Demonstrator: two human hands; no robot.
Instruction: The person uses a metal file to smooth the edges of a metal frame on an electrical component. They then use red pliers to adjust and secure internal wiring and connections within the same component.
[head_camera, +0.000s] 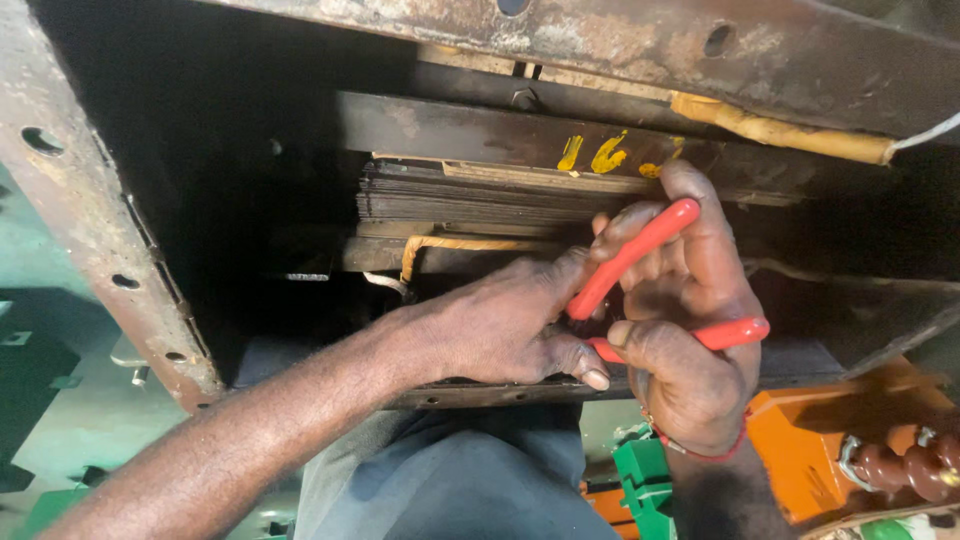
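i see my right hand (690, 330) gripping red-handled pliers (640, 290) just below the stacked steel plates (470, 195); left hand (500, 325) curled closed, touching the pliers.

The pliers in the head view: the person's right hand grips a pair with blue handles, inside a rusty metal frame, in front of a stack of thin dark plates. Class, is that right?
Not quite. The head view shows the pliers have red handles, not blue. The rest holds: the right hand grips them inside the rusty metal frame, in front of the stack of thin dark plates.
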